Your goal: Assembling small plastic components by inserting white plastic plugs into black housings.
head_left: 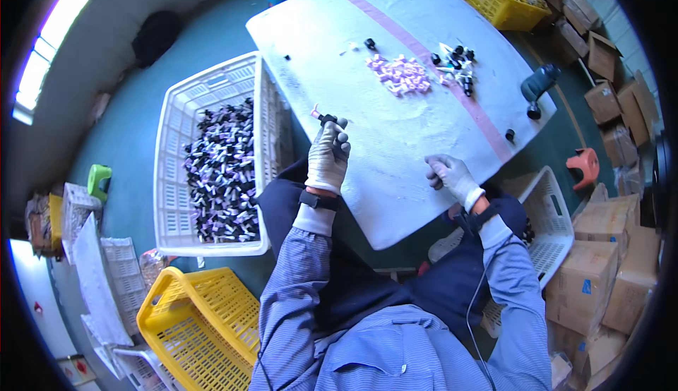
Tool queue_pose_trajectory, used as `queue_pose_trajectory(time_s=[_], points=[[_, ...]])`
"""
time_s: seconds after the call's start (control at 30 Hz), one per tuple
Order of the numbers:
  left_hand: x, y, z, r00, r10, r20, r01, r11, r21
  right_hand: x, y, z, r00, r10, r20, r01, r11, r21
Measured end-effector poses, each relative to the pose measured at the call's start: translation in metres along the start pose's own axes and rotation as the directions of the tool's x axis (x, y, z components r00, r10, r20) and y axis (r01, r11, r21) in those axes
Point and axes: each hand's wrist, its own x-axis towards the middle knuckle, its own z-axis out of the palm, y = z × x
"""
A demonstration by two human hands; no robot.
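Note:
My left hand (330, 157), in a pale glove with grey fingertips, is raised over the left edge of the table. Its fingers are closed on a small black plastic part with a pale pink tip (317, 113). Near the table's front right edge is my right hand (455, 178), gloved too. Its fingers are curled together, and whatever may be inside them is hidden. Beyond the hands, a pile of small pink parts (397, 75) lies on the table, with a cluster of black and clear parts (458, 66) to its right.
A white crate (164, 200) full of black and pink parts stands left of the white table (395, 200). An empty-looking yellow crate (201, 320) is at lower left. A dark green tool (539, 82) rests at the table's right edge. Cardboard boxes (583, 278) stand at right.

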Motion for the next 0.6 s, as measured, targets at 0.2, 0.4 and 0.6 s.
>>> queue_pose_trajectory(time_s=[0.2, 0.4, 0.6], points=[[0.017, 0.074, -0.018, 0.906, 0.384, -0.179, -0.412, 0.897, -0.163, -0.003, 0.022, 0.004, 0.998, 0.021, 0.055, -0.022, 0.999, 0.026], [0.007, 0.055, 0.018, 0.856, 0.507, -0.101, -0.469, 0.843, 0.263, -0.007, 0.028, 0.002, 0.997, 0.063, 0.033, -0.064, 0.997, 0.045], [0.01, 0.022, 0.043, 0.956, 0.282, 0.084, -0.288, 0.838, 0.464, -0.003, 0.027, 0.01, 0.999, 0.042, 0.02, -0.042, 0.999, 0.005]])
